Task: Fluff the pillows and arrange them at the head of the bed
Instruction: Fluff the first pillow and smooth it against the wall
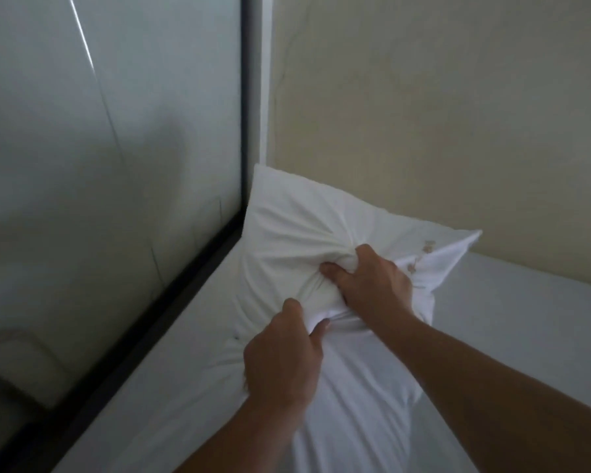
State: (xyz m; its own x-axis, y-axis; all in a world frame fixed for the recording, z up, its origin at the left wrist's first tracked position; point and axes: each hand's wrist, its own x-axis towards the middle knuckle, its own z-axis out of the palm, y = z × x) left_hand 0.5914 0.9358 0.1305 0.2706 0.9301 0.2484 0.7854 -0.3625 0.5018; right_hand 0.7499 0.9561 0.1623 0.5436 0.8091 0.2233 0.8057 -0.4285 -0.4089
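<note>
A white pillow (297, 220) stands tilted in the far left corner of the bed (526, 302), its top leaning toward the beige wall. Small tan marks show near its right corner. My right hand (369, 278) is clenched into the pillow's middle, bunching the case into folds. My left hand (284, 356) grips the fabric just below it, thumb and fingers pinching a fold. A second white pillow or the lower part of the same one (355, 404) lies under my forearms; I cannot tell which.
A frosted glass panel (99, 165) in a black frame (243, 97) runs along the bed's left side. The beige wall (440, 114) stands behind the head of the bed. White sheet stretches off to the right.
</note>
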